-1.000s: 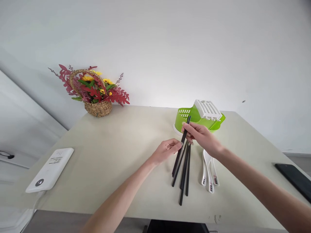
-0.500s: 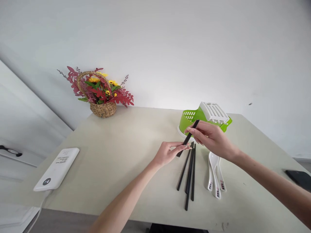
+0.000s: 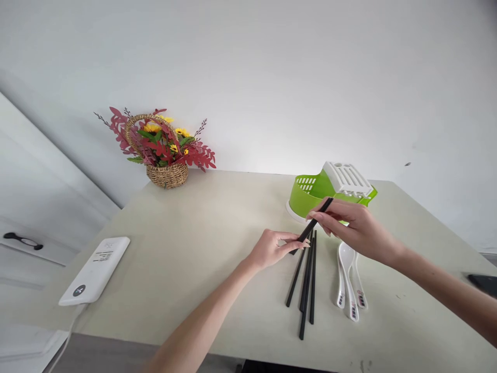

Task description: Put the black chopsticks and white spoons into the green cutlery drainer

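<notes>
Both hands hold a pair of black chopsticks [image 3: 315, 221], tilted with the upper end to the right. My left hand [image 3: 275, 247] pinches them near the lower end. Higher up, the fingers of my right hand [image 3: 345, 221] are closed round them. Below the hands, several more black chopsticks [image 3: 306, 290] lie loosely side by side on the table. White spoons [image 3: 351, 285] with printed handle ends rest to their right, partly under my right hand. Behind it stands a green utensil basket [image 3: 306, 199] with a white slotted top [image 3: 347, 177].
A wicker basket of artificial flowers [image 3: 166, 175] stands at the back left by the wall. On the left of the table [image 3: 186, 223] lies a white device [image 3: 97, 272] with a cable. A dark phone-like object [image 3: 483, 283] is at the right edge.
The view has shifted a little to the left. My right hand has moved slightly right and down, and the held chopsticks lean over more.
</notes>
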A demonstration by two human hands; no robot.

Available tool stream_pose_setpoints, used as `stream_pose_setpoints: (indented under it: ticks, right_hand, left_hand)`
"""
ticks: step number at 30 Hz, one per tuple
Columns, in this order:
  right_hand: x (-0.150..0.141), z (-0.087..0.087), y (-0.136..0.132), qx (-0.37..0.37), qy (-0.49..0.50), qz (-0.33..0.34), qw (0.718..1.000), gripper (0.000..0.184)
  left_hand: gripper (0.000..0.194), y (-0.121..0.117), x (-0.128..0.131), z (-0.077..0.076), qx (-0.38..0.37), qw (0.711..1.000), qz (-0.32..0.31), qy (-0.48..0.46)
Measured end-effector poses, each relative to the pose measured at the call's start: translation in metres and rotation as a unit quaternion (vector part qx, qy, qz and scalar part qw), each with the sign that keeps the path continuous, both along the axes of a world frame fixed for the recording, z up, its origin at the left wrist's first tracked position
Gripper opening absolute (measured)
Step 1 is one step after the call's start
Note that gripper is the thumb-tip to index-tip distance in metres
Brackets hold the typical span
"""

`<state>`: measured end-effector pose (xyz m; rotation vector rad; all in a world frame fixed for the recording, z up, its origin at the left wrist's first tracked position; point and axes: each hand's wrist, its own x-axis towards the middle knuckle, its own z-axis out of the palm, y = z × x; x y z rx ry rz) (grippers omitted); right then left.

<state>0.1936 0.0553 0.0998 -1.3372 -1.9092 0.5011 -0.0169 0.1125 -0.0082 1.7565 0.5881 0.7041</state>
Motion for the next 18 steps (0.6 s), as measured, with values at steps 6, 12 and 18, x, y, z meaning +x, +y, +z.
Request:
stream_pose_setpoints:
  ticks: [6, 12, 18]
  right_hand:
    - [0.007, 0.014, -0.011, 0.017, 0.000, -0.060, 0.998, 0.039]
    - [0.007, 0.026, -0.016, 0.052, -0.025, -0.068, 0.996, 0.040]
    - [0.007, 0.028, -0.019, 0.042, -0.049, -0.042, 0.997, 0.038]
  left_hand:
    - [0.038, -0.001, 0.001, 0.001, -0.010, 1.000, -0.002, 0.004]
    - [0.036, -0.001, 0.002, -0.001, -0.027, 1.000, 0.010, -0.007]
    - [0.037, -0.002, 0.003, -0.005, -0.049, 0.999, -0.004, -0.012]
